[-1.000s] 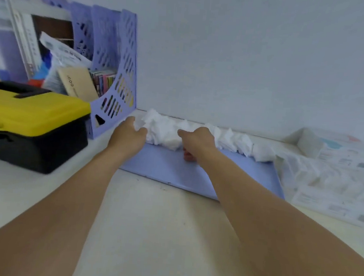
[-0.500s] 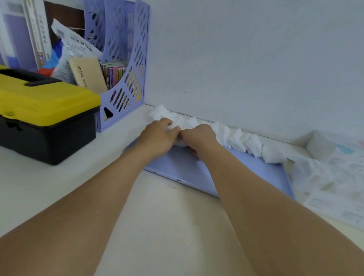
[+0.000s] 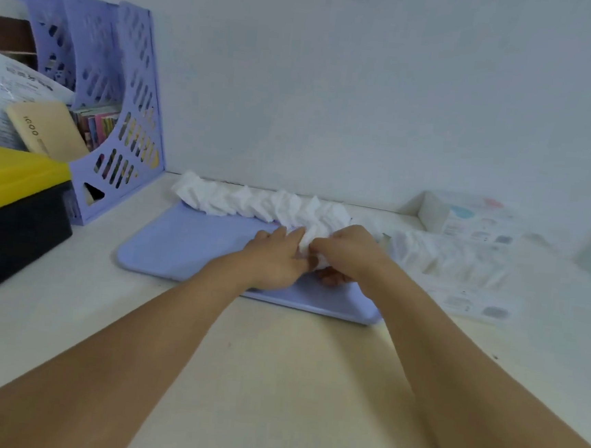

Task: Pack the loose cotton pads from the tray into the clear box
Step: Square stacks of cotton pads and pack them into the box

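Observation:
A flat lilac tray (image 3: 185,246) lies against the wall. A row of white cotton pads (image 3: 253,202) runs along its far edge. My left hand (image 3: 276,258) and my right hand (image 3: 350,253) meet over the right part of the tray. Between them they grip a bunch of cotton pads (image 3: 307,241) from the row's right end, the right hand's fingers curled under it. The clear box (image 3: 448,260) sits just right of the tray, blurred, with white pads showing inside.
A yellow-lidded black toolbox (image 3: 9,213) stands at the left, with a lilac file rack (image 3: 124,119) full of papers behind it. A white carton (image 3: 466,217) and printed sheets (image 3: 476,305) lie at the right. The cream tabletop (image 3: 273,382) stretches in front.
Both hands have slid from the left end of the pad row to its right end, coming together on a bunch of pads. The view has shifted with them.

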The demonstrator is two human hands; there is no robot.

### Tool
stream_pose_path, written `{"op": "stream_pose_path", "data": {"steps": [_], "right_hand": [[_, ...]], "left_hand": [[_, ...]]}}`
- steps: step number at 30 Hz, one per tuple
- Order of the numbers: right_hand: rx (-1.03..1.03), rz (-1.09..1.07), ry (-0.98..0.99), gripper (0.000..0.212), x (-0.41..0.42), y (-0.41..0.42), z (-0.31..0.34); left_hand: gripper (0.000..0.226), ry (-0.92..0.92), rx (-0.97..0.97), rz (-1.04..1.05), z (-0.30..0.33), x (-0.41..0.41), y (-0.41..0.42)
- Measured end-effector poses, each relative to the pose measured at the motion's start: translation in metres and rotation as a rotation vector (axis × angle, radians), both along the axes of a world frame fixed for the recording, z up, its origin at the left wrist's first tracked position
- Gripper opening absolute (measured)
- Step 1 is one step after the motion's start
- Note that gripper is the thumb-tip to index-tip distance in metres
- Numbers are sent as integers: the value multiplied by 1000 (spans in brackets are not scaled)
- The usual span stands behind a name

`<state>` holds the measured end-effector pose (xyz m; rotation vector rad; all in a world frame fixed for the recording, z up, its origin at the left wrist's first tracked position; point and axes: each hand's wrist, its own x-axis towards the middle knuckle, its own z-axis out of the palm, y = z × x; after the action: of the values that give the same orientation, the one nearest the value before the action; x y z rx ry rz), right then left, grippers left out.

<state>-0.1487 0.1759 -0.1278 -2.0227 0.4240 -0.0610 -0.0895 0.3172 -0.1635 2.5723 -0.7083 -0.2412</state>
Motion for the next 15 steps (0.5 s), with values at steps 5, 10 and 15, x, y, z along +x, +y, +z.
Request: {"op": "stream_pose_path", "data": {"steps": [5,10,15], "right_hand": [[-197,-8,-126,28,-6,-12,-5],[-114,-32,-98,18,-8,-20,1],[-20,-81,2,50,-14,-17,10]], "left_hand": [[61,18,-172,82,0,-17,-23],[79,91,-362,95,5,-21,-19],[65,185,-378,25,4,-15,-1]]}}
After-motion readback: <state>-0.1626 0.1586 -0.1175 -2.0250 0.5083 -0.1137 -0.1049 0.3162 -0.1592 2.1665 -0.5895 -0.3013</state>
